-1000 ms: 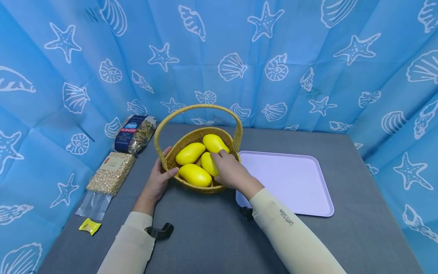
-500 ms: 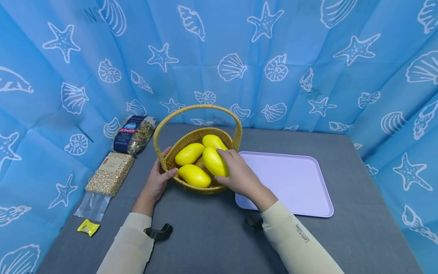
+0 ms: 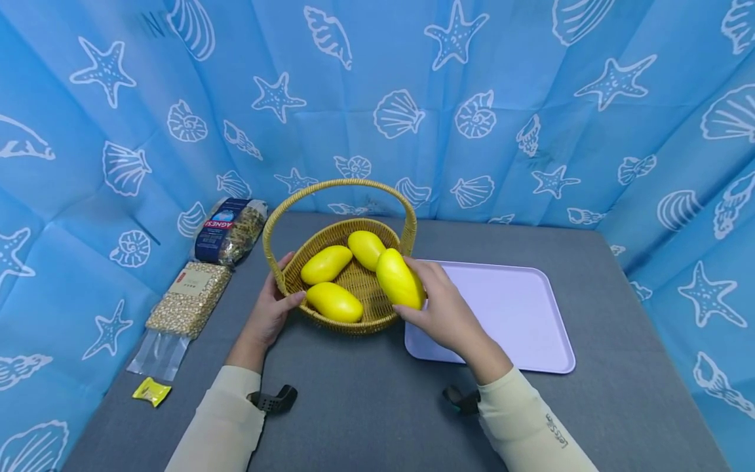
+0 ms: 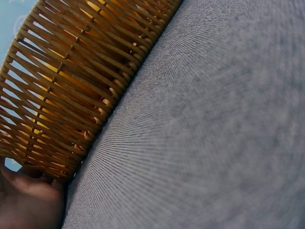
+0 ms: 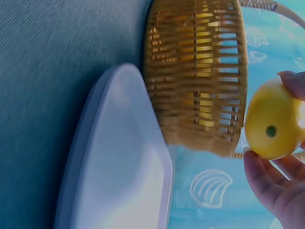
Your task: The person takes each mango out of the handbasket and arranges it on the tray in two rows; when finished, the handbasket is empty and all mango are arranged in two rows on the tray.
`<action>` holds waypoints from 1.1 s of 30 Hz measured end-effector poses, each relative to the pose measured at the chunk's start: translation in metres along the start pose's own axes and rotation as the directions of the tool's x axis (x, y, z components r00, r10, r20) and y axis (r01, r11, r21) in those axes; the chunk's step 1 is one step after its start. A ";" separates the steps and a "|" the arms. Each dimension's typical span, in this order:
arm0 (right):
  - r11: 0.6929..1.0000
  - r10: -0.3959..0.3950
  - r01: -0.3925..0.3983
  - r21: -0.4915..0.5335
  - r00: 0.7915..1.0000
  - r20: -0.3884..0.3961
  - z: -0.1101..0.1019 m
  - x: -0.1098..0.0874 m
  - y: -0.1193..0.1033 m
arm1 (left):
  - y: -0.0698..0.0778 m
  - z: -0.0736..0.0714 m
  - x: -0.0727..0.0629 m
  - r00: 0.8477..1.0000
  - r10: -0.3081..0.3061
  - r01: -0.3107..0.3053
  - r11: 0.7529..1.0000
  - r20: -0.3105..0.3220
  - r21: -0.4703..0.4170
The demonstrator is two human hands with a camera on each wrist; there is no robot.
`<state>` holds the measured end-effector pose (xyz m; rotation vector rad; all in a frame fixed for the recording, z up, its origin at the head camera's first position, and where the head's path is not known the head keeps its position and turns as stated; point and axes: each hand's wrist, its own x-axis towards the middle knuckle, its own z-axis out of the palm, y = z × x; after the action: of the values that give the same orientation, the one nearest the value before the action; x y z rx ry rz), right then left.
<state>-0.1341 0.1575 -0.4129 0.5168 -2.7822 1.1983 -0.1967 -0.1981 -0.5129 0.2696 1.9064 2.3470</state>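
Observation:
A wicker basket (image 3: 362,288) with a tall arched handle stands on the grey table, three yellow mangoes lying inside it. My left hand (image 3: 272,314) grips the basket's left rim, thumb over the edge; in the left wrist view that hand (image 4: 31,202) shows low beside the woven wall (image 4: 86,71). Above the basket's right rim, my right hand (image 3: 448,308) holds another mango (image 3: 401,278) between thumb and fingers. The right wrist view shows this mango (image 5: 269,121) raised clear of the basket wall, its dark stem spot facing the camera.
A lilac tray (image 3: 501,314) lies right of the basket, partly under my right hand. At the left are an AGNESI bag (image 3: 227,229), a clear bag of pale grains (image 3: 191,298) and a small yellow packet (image 3: 152,391). A blue seashell-print curtain (image 3: 442,164) hangs behind the table.
My right hand has lifted one mango out from among the others and moved it right, to above the basket's right rim. My left hand stays on the basket.

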 end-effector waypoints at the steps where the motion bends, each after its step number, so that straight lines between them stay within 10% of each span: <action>1: 1.000 0.004 -0.004 0.003 1.000 -0.004 -0.002 -0.002 0.003 | 0.000 0.000 0.000 1.000 0.001 -0.001 1.000 0.005 -0.002; 17: 0.989 0.135 -0.139 -0.050 0.988 -0.075 -0.026 -0.012 0.042 | -0.003 -0.002 -0.002 0.999 0.022 -0.020 0.999 0.045 -0.028; 33: 0.903 0.371 -0.367 -0.221 0.928 -0.024 -0.026 0.003 0.080 | -0.003 -0.004 -0.001 0.999 0.013 -0.012 1.000 0.048 -0.009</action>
<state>-0.1655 0.2261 -0.4494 -0.0243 -3.0693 0.9099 -0.1964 -0.2011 -0.5165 0.3352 1.8774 2.3340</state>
